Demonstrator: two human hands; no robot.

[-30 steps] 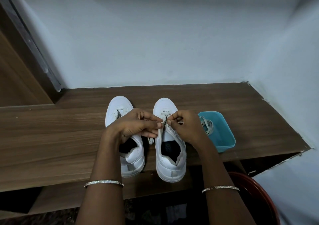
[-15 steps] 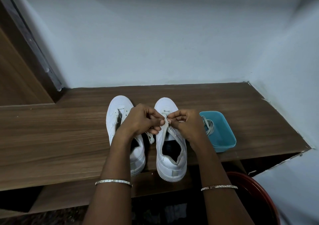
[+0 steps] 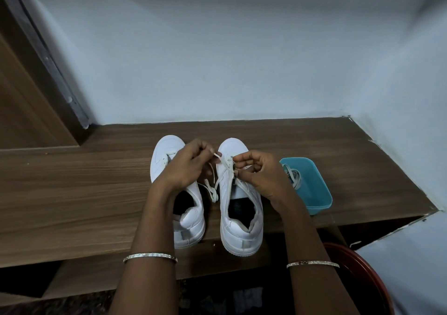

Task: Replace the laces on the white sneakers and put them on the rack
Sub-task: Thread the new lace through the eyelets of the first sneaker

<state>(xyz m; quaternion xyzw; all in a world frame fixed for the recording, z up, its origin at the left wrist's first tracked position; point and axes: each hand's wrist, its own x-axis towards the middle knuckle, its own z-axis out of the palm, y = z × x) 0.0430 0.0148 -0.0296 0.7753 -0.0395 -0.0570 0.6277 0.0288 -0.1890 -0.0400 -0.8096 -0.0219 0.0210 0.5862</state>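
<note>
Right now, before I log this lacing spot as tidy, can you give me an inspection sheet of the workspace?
Surface: wooden shelf top, carrying both sneakers and a tub.
Job's things: right-side white sneaker partly laced, its lace trailing between the pair; left-side white sneaker beside it.
Clutter: teal tub holding a coiled lace.
Grippers: left hand pinches the lace end; right hand pinches the lace at the eyelets.
Cables: nothing seen.
Surroundings: pale wall behind, wooden panel at left, red basin below right.
</note>
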